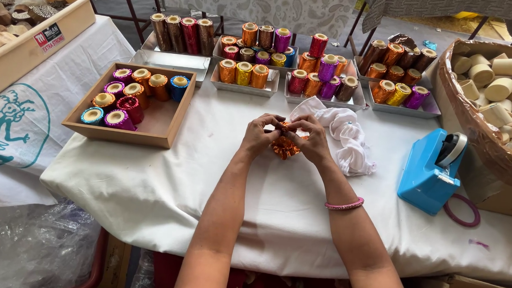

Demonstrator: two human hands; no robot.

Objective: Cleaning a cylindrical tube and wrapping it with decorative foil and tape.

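On the white table, orange foil is pinched closed-fingered by left hand and right hand; many wrapped tubes are finished; bare tubes remain.

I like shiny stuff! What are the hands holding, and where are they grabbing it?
Both the left hand and right hand hold an orange foil piece, pinching its crinkled top edge with the fingertips, one hand on each side.

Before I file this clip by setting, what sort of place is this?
Probably a small craft workshop: both hands wrap orange foil round a piece, metal trays hold finished foil-covered cylinders, and a basket holds bare ones.
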